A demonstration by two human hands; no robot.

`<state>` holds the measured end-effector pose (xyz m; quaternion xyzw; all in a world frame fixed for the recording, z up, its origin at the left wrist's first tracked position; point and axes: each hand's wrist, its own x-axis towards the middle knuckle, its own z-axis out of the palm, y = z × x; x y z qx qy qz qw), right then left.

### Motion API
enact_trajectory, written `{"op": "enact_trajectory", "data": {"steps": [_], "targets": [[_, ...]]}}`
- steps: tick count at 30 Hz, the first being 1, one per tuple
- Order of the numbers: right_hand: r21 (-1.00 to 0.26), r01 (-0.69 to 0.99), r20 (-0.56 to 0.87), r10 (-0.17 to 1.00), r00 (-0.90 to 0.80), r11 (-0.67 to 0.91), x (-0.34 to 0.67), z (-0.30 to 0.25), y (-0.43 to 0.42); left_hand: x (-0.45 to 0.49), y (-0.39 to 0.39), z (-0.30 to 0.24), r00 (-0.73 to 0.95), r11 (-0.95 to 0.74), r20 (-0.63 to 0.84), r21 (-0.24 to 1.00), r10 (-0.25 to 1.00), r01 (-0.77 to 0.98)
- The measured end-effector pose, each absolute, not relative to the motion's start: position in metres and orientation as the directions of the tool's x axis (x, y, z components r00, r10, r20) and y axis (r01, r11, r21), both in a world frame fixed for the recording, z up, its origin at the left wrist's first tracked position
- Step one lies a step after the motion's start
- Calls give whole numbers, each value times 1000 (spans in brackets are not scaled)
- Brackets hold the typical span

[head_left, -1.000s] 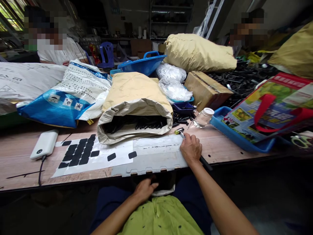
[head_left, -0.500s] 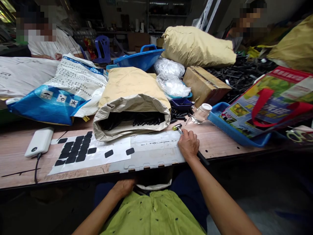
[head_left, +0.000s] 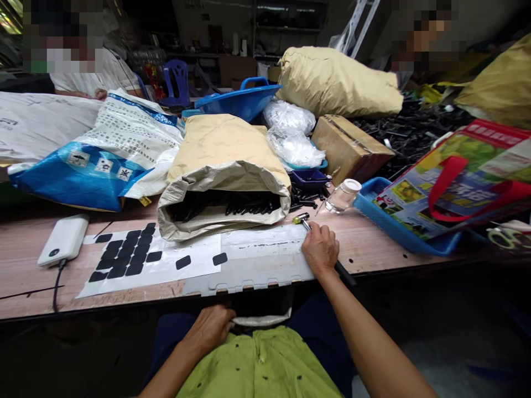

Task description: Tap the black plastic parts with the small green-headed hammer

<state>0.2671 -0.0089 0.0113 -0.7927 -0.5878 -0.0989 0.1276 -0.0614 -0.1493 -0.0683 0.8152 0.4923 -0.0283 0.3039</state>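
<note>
My right hand is closed around the handle of a small hammer. The hammer's yellow and black head lies toward the table's far side, and its dark grip sticks out past my wrist over the table's front edge. Under and left of this hand lies a flat grey sheet. My left hand is low over my lap, below the table edge, beside the pale rim of a bag. Its fingers are curled and partly hidden; what they hold cannot be made out.
A paper sack of black parts lies open-mouthed ahead. Black rounded pads sit on a white sheet, near a power bank. Right are a clear jar and a blue basket. A person sits across.
My left hand has moved slightly, and more of its back shows beside the bag rim. My right hand keeps its hold on the hammer in the same place. The view has shifted a little.
</note>
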Motion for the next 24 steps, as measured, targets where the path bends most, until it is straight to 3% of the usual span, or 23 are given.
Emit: {"op": "enact_trajectory", "data": {"steps": [5, 11, 24], "targets": [[-86, 956, 301, 908, 293, -280, 267, 12, -9, -26, -144, 0, 710, -617, 46, 536, 702, 576], [-91, 955, 303, 905, 298, -283, 267, 13, -10, -5, -77, 25, 484, -615, 379, 490, 789, 618], [-11, 953, 339, 896, 289, -303, 270, 5, -9, -5, -49, 10, 498, -553, 255, 501, 829, 665]]}}
